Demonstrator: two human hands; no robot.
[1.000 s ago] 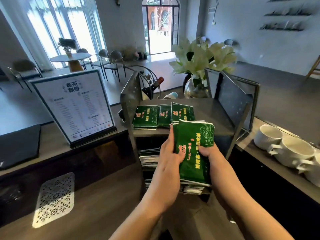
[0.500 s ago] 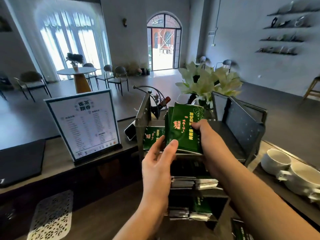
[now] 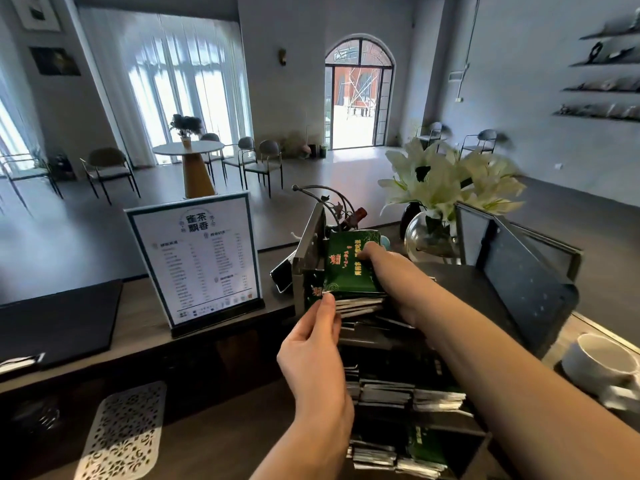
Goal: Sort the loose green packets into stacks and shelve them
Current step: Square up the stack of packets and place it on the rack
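Green packets [image 3: 348, 268] (stacked) fill metal rack [image 3: 308, 252].

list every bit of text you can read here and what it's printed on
"雀茶飘香": heading of the standing menu sign on the counter.
Menu sign item and price lines: too small to read.
Green packets held by the right hand: yellow and red characters, too blurred to read.
Packet at the left hand: red mark, unreadable.

We see the rack's top shelf [image 3: 460, 282] bare right of the packets [image 3: 348, 268], walled by a metal side panel [image 3: 310, 251] left and a dark panel [image 3: 519, 271] right; a vase [image 3: 429, 237] stands behind.
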